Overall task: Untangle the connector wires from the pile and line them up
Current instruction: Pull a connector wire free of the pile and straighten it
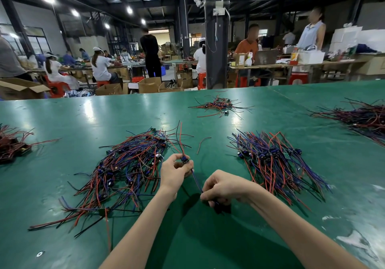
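Observation:
A tangled pile of red, black and blue connector wires [125, 170] lies on the green table [83, 118], left of centre. A second, more aligned bunch [275, 164] fans out on the right. My left hand [174, 171] pinches the small blue connector [184, 159] of one wire, whose red and black leads rise toward the pile. My right hand [220, 188] grips the blue wire's [196, 182] lower end, held taut between both hands above the table.
Smaller wire heaps lie at the far centre [218, 105], far right [362, 118] and left edge [12, 145]. One loose wire [203, 143] lies between the two main bunches. Beyond the table's far edge, people work at benches among cardboard boxes and red stools.

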